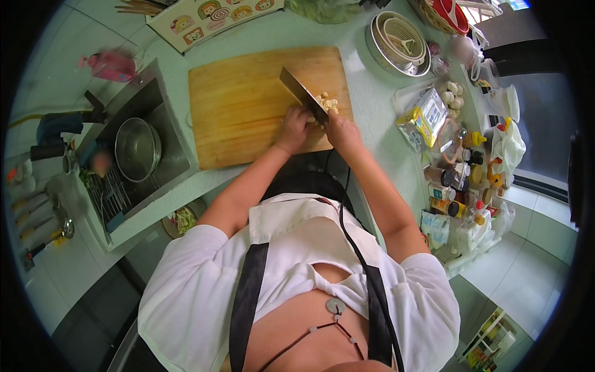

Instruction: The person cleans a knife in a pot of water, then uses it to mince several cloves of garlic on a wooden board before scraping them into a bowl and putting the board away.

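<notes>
A wooden cutting board (238, 102) lies on the counter in front of me. My right hand (343, 131) is wrapped round the handle of a cleaver (300, 92), whose broad dark blade points away to the far left over the board. Small pale chopped pieces (328, 101), perhaps garlic, are heaped against the blade's right side. On the blade's left, near its handle end, my left hand (295, 129) has its fingers curled in close to the cutting edge. What those fingers pinch, if anything, is hidden.
Left of the board is a sink (176, 133) holding a metal bowl (137, 150). Nested strainers (403, 40) stand at the far right. Garlic bulbs (453, 99), a yellow packet (424, 118) and several jars (439, 176) crowd the right side. A patterned box (214, 22) stands behind the board.
</notes>
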`<state>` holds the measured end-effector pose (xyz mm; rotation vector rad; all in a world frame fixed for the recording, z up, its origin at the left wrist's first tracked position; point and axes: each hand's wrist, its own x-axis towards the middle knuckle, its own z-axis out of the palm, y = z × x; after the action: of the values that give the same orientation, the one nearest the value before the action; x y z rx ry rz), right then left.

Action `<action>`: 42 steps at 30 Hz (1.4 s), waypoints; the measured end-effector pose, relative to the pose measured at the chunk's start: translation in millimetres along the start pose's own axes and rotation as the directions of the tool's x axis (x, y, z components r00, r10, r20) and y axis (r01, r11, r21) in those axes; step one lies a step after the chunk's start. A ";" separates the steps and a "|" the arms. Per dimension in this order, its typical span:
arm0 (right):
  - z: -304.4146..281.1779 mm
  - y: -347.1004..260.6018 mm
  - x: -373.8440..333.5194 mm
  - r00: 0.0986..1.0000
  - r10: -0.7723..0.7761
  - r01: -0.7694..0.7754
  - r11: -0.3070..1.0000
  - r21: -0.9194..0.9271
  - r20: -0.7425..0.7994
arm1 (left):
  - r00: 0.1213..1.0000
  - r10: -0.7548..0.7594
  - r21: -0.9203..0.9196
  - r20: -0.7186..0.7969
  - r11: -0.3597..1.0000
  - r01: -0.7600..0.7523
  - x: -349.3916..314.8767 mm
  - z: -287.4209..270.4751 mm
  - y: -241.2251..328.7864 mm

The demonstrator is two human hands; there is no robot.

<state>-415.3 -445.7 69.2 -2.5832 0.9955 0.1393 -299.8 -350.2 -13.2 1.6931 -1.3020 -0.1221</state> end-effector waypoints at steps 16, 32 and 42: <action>7.8 -1.1 -4.6 0.977 0.203 -0.185 0.961 0.207 -0.070 | 0.996 0.058 -0.001 0.068 0.998 -0.058 1.2 -6.5 -0.6; 3.0 -29.8 3.2 0.983 0.181 -0.178 0.979 0.098 -0.027 | 0.996 0.021 0.027 0.091 0.999 -0.024 -0.6 -8.2 1.9; 10.1 11.2 0.4 0.966 0.191 -0.128 0.940 0.317 -0.174 | 0.996 0.083 0.018 0.040 0.996 -0.083 3.0 -7.3 2.2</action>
<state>-422.0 -449.9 56.4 -2.2663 1.1975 -0.2250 -295.7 -348.1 -6.4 1.6575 -1.4047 -0.0947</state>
